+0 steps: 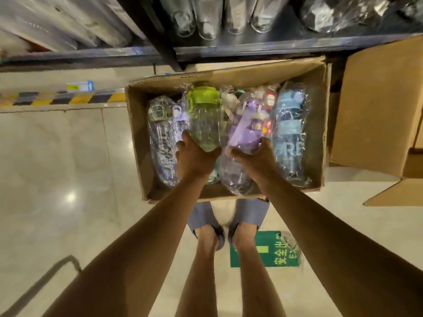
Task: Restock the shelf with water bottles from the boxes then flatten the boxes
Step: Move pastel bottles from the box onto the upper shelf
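Water bottles (289, 124) lie wrapped in the box (229, 75), shelf (274, 48) at twelve o'clock. Left grip (196, 156) clamps the green-lidded bottle (206, 120) by its base, right grip (254, 156) seemingly the purple bottle (248, 133), to lift both upright.

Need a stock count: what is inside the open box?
Wrapped bottles: green bottle in left hand, purple bottle in right hand, blue bottle, clear bottle. Anything beneath is hidden.

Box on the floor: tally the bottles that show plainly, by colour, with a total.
Green-lidded bottle, in the left hand: 1
Purple bottle, in the right hand: 1
Blue bottle: 1
Clear grey-lidded bottle: 1
Total: 4. More lie wrapped and half buried; those cannot be counted.
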